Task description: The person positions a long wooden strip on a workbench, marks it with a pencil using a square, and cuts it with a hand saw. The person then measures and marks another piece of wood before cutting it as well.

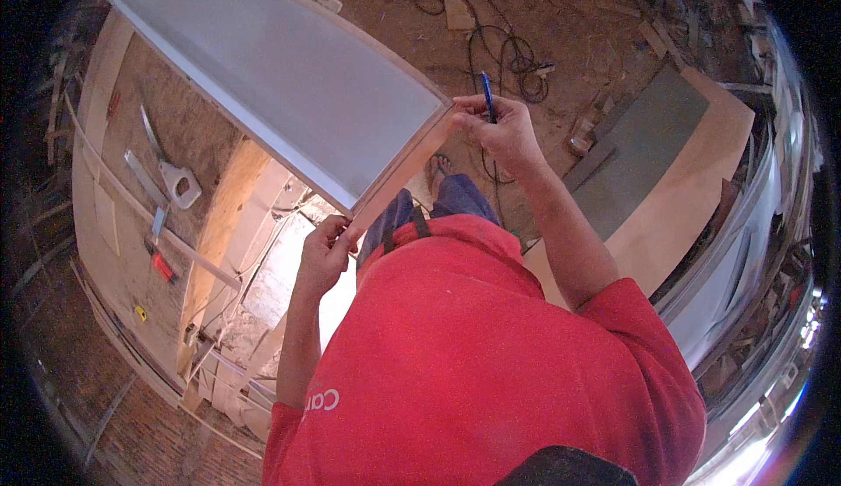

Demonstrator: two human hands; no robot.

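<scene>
A long, shallow box or door frame (289, 57) with a pale, smooth inner face and narrow raised edges reaches from the far left to just in front of me. Across its near end runs a light-brown wooden strip (410, 164). My left hand (326, 258) is closed, its fingertips pinching the strip's lower left end by the corner. At the opposite corner, my right hand (501, 131) has a blue pen (488, 99) pointing up between its fingers. The right fingertips also touch the strip's end there.
On the worktable at left lie a handsaw with a white handle (181, 186), a red-handled tool (161, 264) and a small yellow object (140, 313). A dark cable (517, 64) coils on the dirt floor ahead. A grey-green sheet (644, 144) and a clear bottle (581, 136) are at right.
</scene>
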